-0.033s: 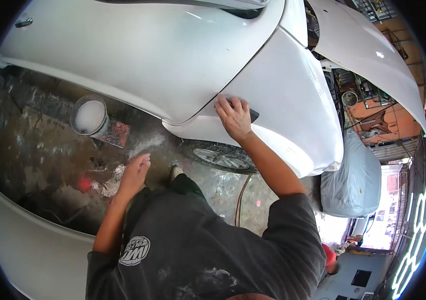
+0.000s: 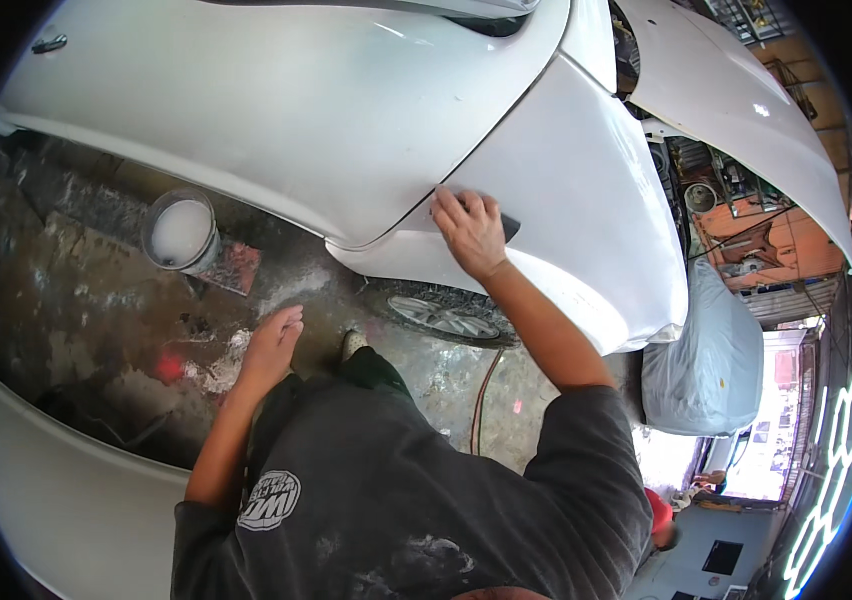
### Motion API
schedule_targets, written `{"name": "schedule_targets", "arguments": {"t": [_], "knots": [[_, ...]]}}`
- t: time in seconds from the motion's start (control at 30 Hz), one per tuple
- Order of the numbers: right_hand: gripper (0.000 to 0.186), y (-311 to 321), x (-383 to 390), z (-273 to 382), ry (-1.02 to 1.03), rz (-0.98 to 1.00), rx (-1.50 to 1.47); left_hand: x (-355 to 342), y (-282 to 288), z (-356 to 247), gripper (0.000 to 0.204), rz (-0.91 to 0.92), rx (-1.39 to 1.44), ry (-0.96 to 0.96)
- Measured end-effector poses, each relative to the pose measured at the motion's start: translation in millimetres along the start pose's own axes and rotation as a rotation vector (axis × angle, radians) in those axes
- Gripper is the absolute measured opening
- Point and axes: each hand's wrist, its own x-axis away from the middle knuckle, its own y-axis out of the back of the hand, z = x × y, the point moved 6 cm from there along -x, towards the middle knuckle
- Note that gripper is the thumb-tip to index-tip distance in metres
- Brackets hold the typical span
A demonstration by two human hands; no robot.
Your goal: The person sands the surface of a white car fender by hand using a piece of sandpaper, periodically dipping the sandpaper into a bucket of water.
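Note:
My right hand (image 2: 468,230) grips a dark sanding block (image 2: 508,228) against the pale front fender (image 2: 576,190) of a white car, just right of the seam with the door (image 2: 276,110). Below the fender's arch is a wheel (image 2: 443,316). My left hand (image 2: 273,345) is lower, beside my leg, with loosely bent fingers and nothing visible in them. A bucket (image 2: 181,232) of milky liquid stands on the stained floor under the door edge.
Behind me at lower left lies another pale car panel (image 2: 56,490). A hose (image 2: 481,400) runs across the floor. The hood (image 2: 726,90) is raised. A covered vehicle (image 2: 701,370) stands at right, and a person in red headwear (image 2: 659,515) is at lower right.

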Motion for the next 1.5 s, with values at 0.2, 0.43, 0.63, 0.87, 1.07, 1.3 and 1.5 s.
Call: {"name": "schedule_targets", "arguments": {"t": [0.2, 0.43, 0.63, 0.87, 1.07, 1.3, 1.5], "knots": [[0.039, 69, -50, -57, -0.323, -0.292, -0.028, 6, 6, 12, 0.034, -0.02, -0.021, 0.029], [0.039, 31, -29, -30, -0.035, -0.02, 0.071, 1, -12, -10, 0.034, 0.046, -0.013, -0.036], [0.04, 21, 0, -42, -0.262, -0.168, 0.01, -6, -39, -6, 0.037, 0.107, 0.033, 0.03], [0.054, 70, -3, 19, -0.372, -0.143, -0.48, -25, -107, -73, 0.049, 0.222, 0.403, -0.042], [0.065, 89, 51, 41, -0.526, -0.212, -0.7, -37, -175, -128, 0.056, 0.256, 0.709, -0.136], [0.082, 83, 131, -1, -0.445, -0.129, -1.159, -51, -241, -176, 0.059, -0.027, 0.801, -0.04], [0.09, 74, 173, -58, -0.234, -0.136, -1.452, -70, -299, -179, 0.061, -0.442, 0.73, 0.009]]}}
